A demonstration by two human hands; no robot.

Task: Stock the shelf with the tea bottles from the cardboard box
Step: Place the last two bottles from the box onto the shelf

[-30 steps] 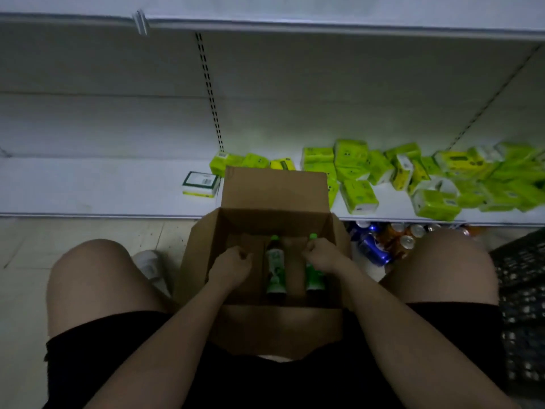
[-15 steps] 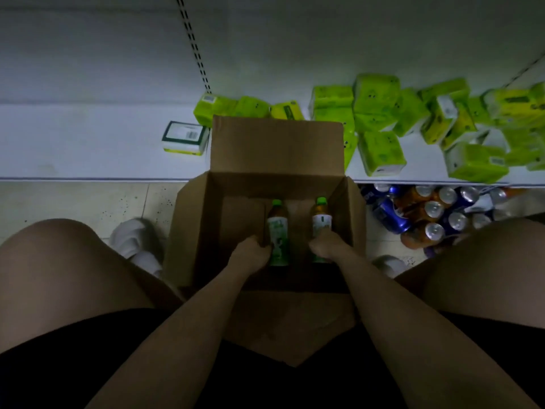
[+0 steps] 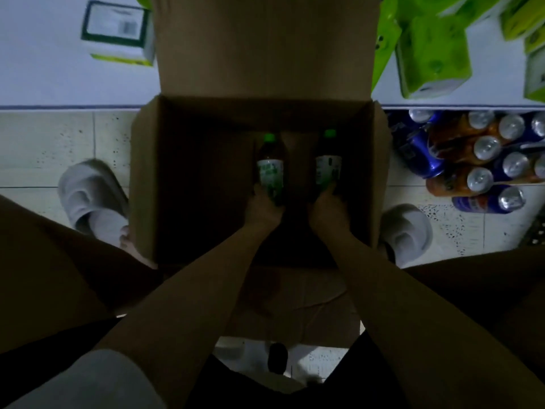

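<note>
Though labels unreadable, left hand, right hand grip bottles.

My view is dim and soft; the cardboard box interior is in deep shadow, the far shelf brightest, edges bowed by the wide lens.

Cardboard box open at top; access from above unobstructed; left half of interior bare, dark. Far flap upright, walling box off from shelf beyond; side walls bound lateral passage. Two tea bottles near right of centre, narrow gap between them. Shelf left of flap mostly free save small carton; right crowded with green packs. Cans block floor right of box; slippers flank the box's near corners.
</note>
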